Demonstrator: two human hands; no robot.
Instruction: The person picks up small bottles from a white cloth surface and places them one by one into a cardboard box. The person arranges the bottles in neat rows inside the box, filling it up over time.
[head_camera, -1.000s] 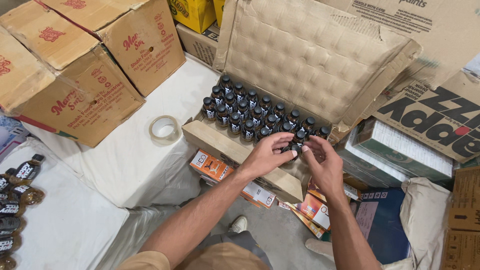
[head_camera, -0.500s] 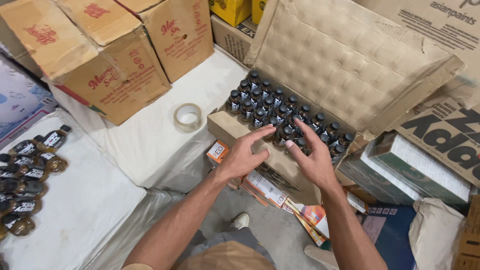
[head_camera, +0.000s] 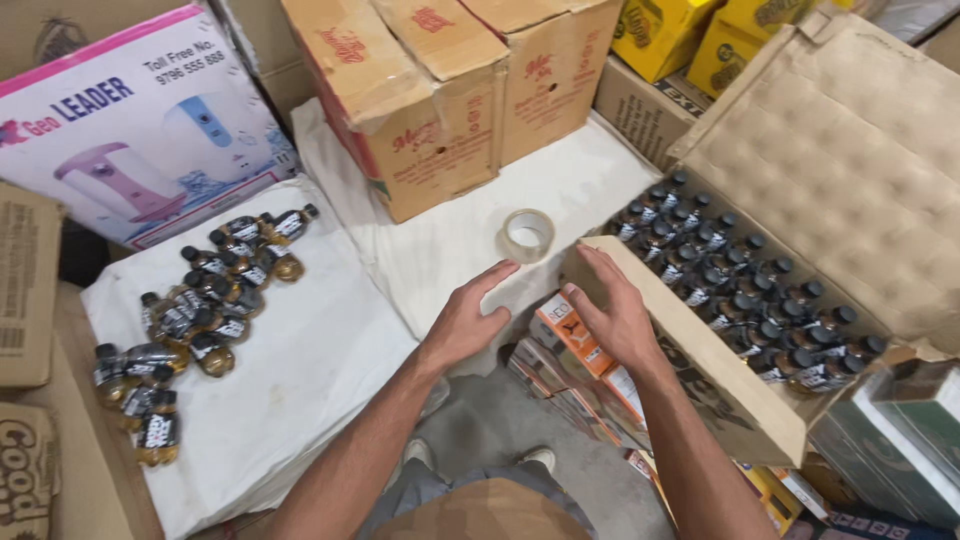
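Note:
My left hand (head_camera: 467, 318) is open with fingers spread, hovering over the white sheet near a roll of clear tape (head_camera: 527, 235). My right hand (head_camera: 615, 305) is open too, fingers apart, at the near left corner of an open cardboard box (head_camera: 700, 370). That box is packed with several small dark bottles with black caps (head_camera: 745, 290). Neither hand holds anything. A loose pile of the same small bottles (head_camera: 195, 315) lies on the white sheet at the left.
Brown cartons (head_camera: 440, 95) stand at the back, yellow boxes (head_camera: 700, 35) behind the open box's raised flap (head_camera: 860, 150). A white and pink appliance box (head_camera: 130, 130) is at the far left. Orange packets (head_camera: 570, 335) lie on the floor below my hands.
Both hands have left the bottles in the open box and moved left, opening out. The view has swung left, bringing the loose bottle pile and appliance box into sight.

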